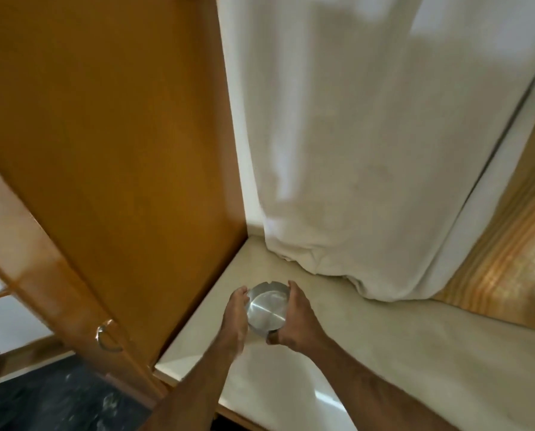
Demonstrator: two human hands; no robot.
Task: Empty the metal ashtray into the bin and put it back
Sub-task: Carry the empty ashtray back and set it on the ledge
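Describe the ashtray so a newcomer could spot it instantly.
Start at the white curtain hanging beside the tall wooden panel; below them lies a pale countertop. Near its corner, the left hand and right hand hold the metal ashtray between them. It is the only shiny, round thing there, with a notched rim.

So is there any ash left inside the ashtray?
No, the ashtray, held between left hand and right hand, shows only bare shiny metal.

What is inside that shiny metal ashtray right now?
The metal ashtray looks empty: only its bare, shiny bottom shows. Both hands, left hand and right hand, cover its outer sides.
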